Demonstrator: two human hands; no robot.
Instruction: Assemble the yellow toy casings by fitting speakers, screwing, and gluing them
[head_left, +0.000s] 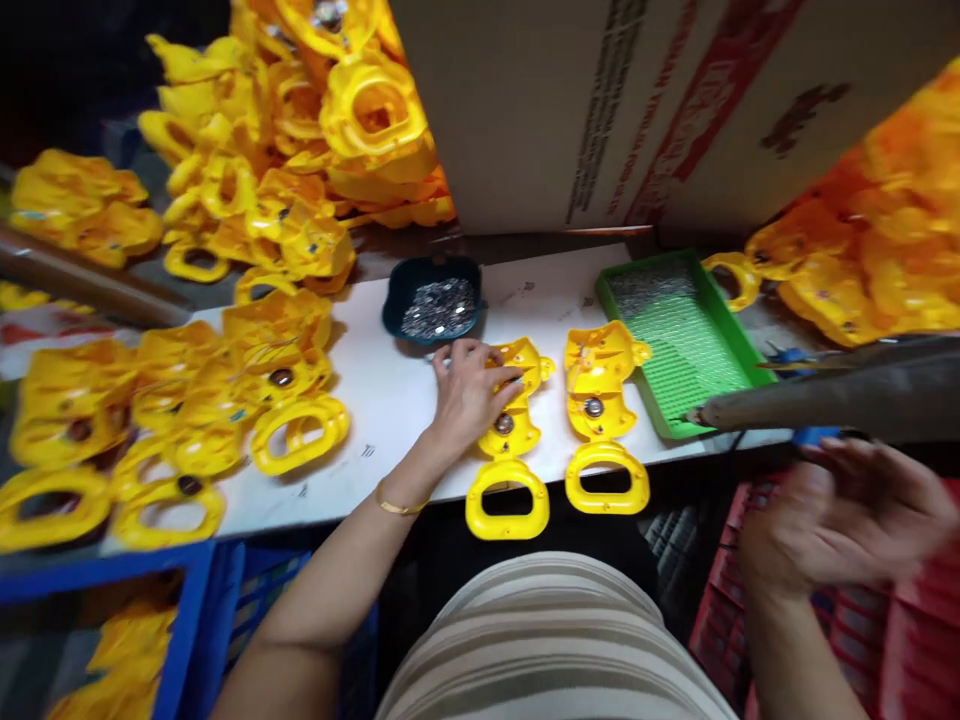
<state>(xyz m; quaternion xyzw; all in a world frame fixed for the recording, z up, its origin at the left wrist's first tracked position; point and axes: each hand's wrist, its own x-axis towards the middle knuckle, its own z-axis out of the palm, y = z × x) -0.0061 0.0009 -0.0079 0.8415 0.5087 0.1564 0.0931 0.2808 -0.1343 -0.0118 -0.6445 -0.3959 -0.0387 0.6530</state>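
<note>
My left hand [469, 392] rests on a yellow plastic shell [517, 425] with an oval handle; its fingers are spread over the upper part, and a small round metal part shows below them. Beside it to the right lies a second yellow shell [600, 375] with a similar metal part and handle. Just above my left hand sits a dark teal bowl [433, 298] of small shiny metal pieces. My right hand [847, 515], slightly blurred, is raised at the right, palm up with loosely curled fingers apart and nothing visible in it.
A green tray [675, 345] holding fine metal pieces lies on the white board [390, 400]. Yellow shells are heaped at left and right. A large cardboard box [540, 110] stands behind. A dark rod [840, 390] juts in from the right. Blue and red crates [847, 640] stand below.
</note>
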